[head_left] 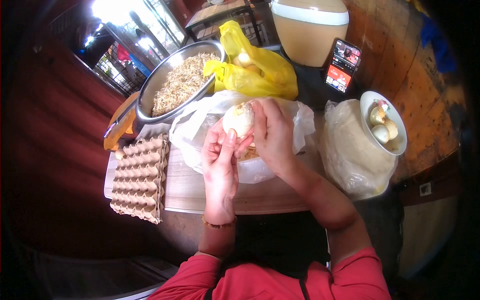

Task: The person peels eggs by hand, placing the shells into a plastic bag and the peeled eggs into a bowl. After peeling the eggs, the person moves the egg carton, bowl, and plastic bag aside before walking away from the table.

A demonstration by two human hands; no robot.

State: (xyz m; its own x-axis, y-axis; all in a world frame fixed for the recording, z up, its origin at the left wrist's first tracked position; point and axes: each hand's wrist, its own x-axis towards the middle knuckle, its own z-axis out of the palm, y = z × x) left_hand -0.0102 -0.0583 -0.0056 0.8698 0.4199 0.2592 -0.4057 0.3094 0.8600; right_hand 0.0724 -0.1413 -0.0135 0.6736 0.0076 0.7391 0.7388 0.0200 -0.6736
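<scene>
Left fingers (228,142) are clamping the egg (237,121) low, right fingers (260,111) are bunching against its other side, above the white bag (192,126). I'm guessing light, fragile, kinda slippery, so cup underneath. Egg tray (137,180) is sitting left of that bag.

The person wears a plain top (250,282) in a bright, slightly pinkish red, seen beyond the near edge of the table (187,197). Its left sleeve (192,275) and right sleeve (357,275) are short, loose and softly creased, leaving the forearms bare. Two narrow dark strips (303,289) run down the red cloth, one toward each side. A thin reddish-brown bracelet (219,224), apparently beaded, circles the left wrist. The left hand (220,155) and right hand (274,137) are ungloved.
</scene>
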